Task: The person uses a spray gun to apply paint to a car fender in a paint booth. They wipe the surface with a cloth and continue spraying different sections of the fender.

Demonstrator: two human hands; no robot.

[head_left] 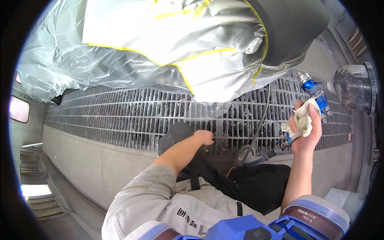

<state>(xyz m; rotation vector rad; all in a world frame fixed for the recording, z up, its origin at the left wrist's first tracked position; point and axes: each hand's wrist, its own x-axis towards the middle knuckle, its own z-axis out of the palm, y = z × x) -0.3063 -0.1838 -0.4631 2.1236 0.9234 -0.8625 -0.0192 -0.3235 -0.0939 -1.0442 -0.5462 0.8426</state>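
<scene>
My right hand (307, 130) grips a blue and silver spray gun (319, 97) at the right, with a pale, crumpled cloth or paper (305, 120) between its fingers and the handle. The gun's smoky, paint-stained cup (354, 88) points outward to the right. From the foot of the handle runs a dark air hose (256, 162). My left hand (206, 137) is closed over my bent knee, its fingers curled under and partly hidden; I see nothing in it. Ahead of me a dark grey panel (294, 30) shows beside masking film (216, 32) edged with yellow tape.
Below the draped vehicle stretches a metal floor grating (132, 116), with solid grey floor (80, 156) on the near left. The hose crosses the grating beside my shoe. Film hangs low over the grating. A blue respirator (240, 230) fills the lower edge.
</scene>
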